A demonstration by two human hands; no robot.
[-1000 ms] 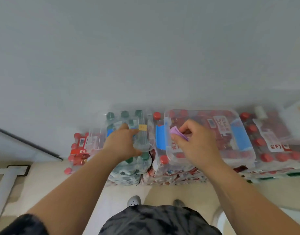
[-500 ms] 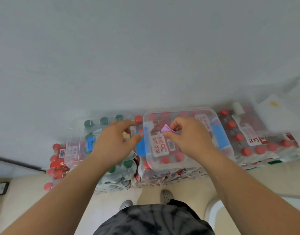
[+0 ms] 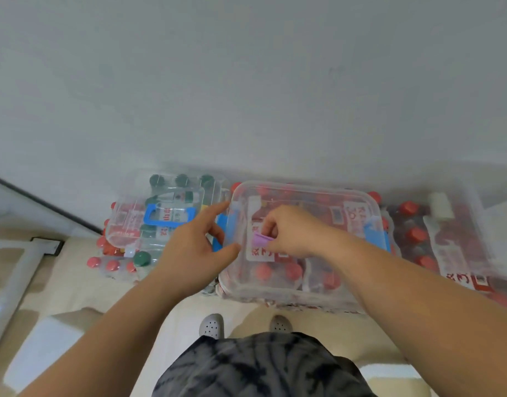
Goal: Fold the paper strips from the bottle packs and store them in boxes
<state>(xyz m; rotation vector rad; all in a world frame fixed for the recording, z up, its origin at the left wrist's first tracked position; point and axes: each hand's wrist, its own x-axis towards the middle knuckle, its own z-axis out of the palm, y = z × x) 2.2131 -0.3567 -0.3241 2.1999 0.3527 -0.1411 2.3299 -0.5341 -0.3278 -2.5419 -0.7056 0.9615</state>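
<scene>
A folded purple paper strip [image 3: 261,240] is pinched in my right hand [image 3: 289,233], which hovers over a clear plastic box [image 3: 301,287] with blue side clips. The box rests on packs of red-capped bottles [image 3: 275,273]. My left hand [image 3: 196,247] is spread, index finger and thumb reaching to the box's left edge by the blue clip [image 3: 218,246]; contact is unclear. A second clear box [image 3: 123,224] with a blue handle sits to the left on a pack of green-capped bottles [image 3: 182,180].
More red-capped bottle packs [image 3: 418,233] with white labels lie to the right against the grey wall [image 3: 246,81]. Loose red-capped bottles [image 3: 112,265] sit at the left. Beige floor and my grey shoes [image 3: 212,325] are below. A white frame [image 3: 14,270] stands at far left.
My left hand has left the left box and spread toward the right box's edge. My right hand with the purple strip has moved over the middle of the right box.
</scene>
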